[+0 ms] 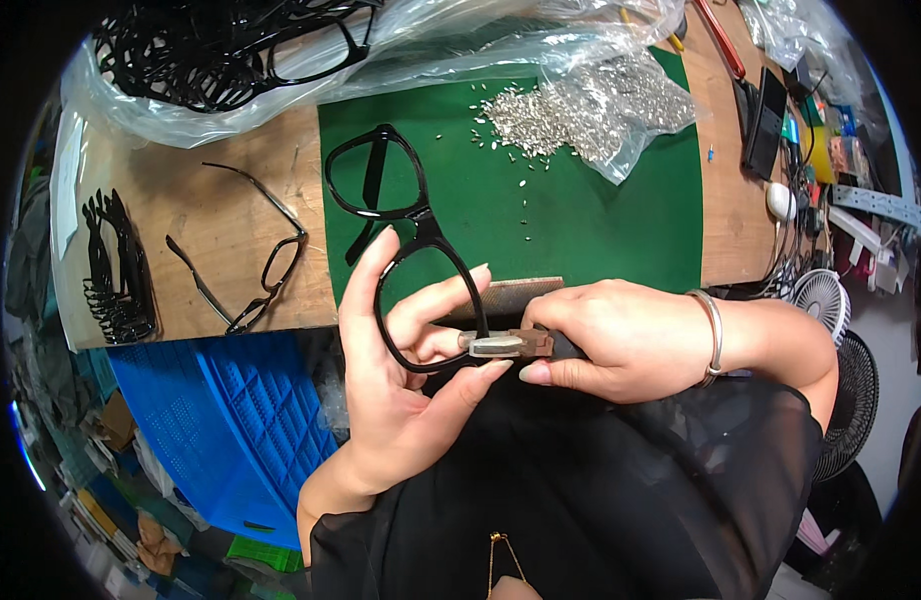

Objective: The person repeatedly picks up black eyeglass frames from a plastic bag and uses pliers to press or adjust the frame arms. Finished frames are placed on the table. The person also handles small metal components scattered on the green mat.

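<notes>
Head view: clear bag (618,168) holds silvery bits (641,98) beyond held eyeglasses (422,221).

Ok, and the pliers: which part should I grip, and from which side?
Probably the dark handles, from the right, where the right hand holds them: the metal head points left at the rim of the black glasses frame, so that end is best left clear.

Eyewear workshop, pliers (516,345), heaped black frames (181,62)
</notes>
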Motion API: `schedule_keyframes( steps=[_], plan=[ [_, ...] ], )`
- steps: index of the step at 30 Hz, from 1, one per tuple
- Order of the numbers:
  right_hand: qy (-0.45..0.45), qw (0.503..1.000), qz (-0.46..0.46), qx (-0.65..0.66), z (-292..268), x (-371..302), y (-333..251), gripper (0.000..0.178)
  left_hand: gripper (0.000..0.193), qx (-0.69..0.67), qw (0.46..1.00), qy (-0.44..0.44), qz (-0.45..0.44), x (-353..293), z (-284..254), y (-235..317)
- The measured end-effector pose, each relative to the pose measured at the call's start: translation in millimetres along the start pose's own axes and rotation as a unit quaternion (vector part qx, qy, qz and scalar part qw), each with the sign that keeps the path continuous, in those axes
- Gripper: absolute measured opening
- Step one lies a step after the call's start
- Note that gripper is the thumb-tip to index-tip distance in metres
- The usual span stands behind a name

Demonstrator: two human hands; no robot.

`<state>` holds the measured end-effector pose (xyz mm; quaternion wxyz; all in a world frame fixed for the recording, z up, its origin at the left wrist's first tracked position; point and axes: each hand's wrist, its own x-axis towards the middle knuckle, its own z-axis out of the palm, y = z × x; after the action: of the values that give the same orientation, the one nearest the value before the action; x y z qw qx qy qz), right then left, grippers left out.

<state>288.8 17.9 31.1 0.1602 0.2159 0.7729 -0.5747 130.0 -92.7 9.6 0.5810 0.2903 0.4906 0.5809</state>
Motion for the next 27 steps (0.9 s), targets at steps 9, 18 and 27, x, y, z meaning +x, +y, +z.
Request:
schedule_keyframes(
  steps=[9, 18, 27],
  plan=[
    [0.106, 0.992, 0.013, -0.063, 19.4, 2.9, 10.9, 0.026, 0.085, 0.084, 0.995, -0.035, -0.040, 7.9, 0.7, 2.7],
    [0.176, 0.983, 0.041, -0.028, 30.4, 10.3, 62.9, 0.029, 0.082, 0.122, 0.991, -0.034, -0.032, 15.9, -4.7, -15.3],
    [0.321, 0.921, 0.064, -0.213, 23.5, 33.8, 87.8, 0.016, 0.069, 0.090, 0.990, -0.065, 0.087, -18.3, -20.1, -58.1]
  ],
)
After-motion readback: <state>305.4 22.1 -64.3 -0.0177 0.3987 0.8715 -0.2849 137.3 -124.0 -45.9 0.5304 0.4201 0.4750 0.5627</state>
